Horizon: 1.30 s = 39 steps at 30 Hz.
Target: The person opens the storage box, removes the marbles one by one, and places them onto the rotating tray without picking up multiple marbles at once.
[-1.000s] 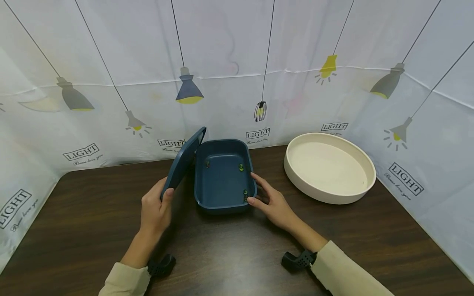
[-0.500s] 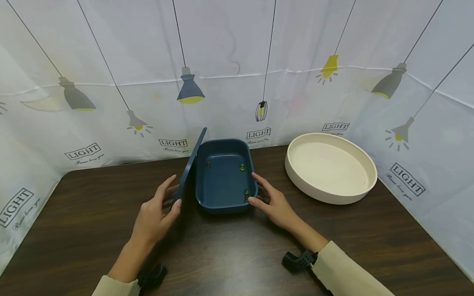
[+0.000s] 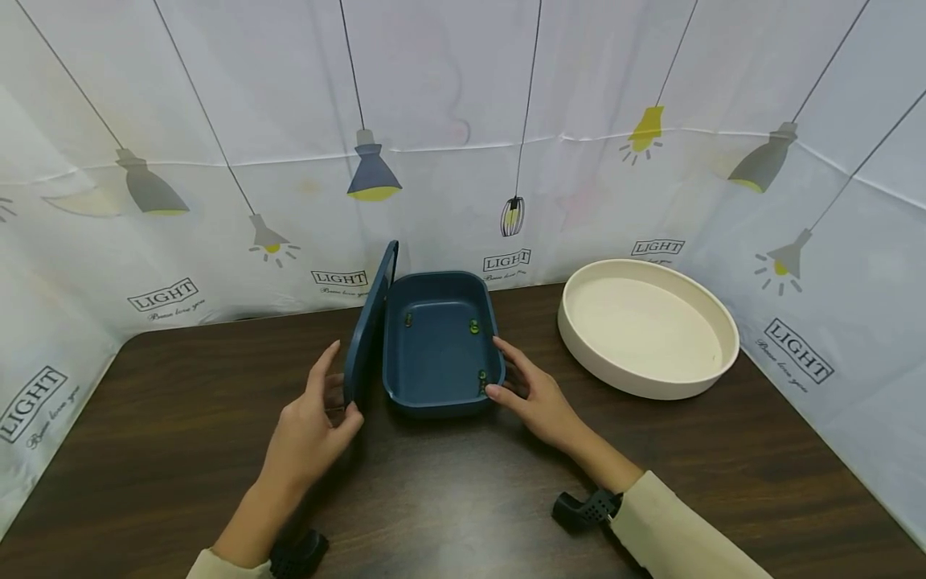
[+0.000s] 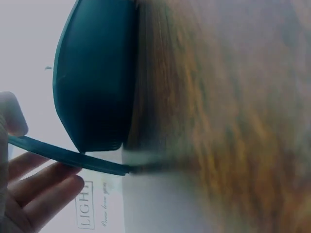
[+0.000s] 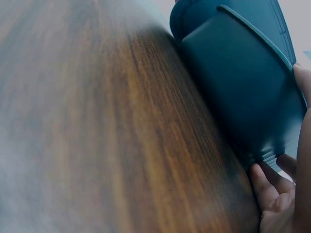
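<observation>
A dark blue rectangular box [image 3: 441, 354] stands on the table with small shiny green and darker pieces [image 3: 474, 326] inside. At its left, the matching blue lid [image 3: 370, 326] stands on edge, leaning slightly left. My left hand [image 3: 307, 438] holds the lid's near end; in the left wrist view the lid [image 4: 68, 156] lies between thumb and fingers, alongside the box wall [image 4: 97, 77]. My right hand [image 3: 535, 402] grips the box's near right corner, thumb at the front rim and fingers along the right side. In the right wrist view its fingertips reach low on the box [image 5: 243, 82].
A round cream tray [image 3: 647, 386] with a low wall stands to the right on the brown wooden table [image 3: 434, 498]. Behind the table hangs a white curtain [image 3: 448, 96] printed with lamps, close to the box's far side.
The lid has turned more upright and come closer to the box's left side, after a further turn midway. My left hand shifted its hold on it. The right hand stayed at the box's corner.
</observation>
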Each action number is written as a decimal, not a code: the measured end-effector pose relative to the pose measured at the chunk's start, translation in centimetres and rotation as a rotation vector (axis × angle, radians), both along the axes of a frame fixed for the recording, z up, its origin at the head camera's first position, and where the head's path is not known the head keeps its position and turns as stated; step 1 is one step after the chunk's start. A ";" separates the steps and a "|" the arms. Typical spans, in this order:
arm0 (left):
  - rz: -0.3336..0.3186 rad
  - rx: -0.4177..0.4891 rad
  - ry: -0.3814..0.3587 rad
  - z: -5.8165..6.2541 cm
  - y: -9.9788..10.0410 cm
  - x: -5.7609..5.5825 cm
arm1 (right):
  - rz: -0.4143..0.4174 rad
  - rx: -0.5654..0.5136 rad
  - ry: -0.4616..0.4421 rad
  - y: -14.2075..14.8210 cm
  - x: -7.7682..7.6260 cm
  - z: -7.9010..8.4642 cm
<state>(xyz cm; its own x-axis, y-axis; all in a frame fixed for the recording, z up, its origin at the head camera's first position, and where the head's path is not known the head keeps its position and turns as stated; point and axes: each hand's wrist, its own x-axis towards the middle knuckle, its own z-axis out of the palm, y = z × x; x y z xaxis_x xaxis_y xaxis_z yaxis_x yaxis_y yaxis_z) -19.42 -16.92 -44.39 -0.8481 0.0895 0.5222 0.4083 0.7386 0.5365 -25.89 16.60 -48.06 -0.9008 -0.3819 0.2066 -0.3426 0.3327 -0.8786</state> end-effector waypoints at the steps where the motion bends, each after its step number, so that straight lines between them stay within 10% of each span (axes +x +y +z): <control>1: 0.007 0.004 -0.012 0.1 0.2 0.1 | 0.000 0.001 0.000 0.0 0.0 0.0; 12: 0.018 0.015 -0.073 0.7 1.1 0.8 | 0.004 -0.006 0.003 0.1 0.0 -0.1; 29: 0.004 -0.021 0.178 2.9 1.1 1.0 | -0.008 0.010 -0.010 0.1 0.0 0.1; 39: 0.098 -0.088 0.153 4.6 -0.2 1.1 | -0.001 0.001 -0.009 0.0 -0.1 0.1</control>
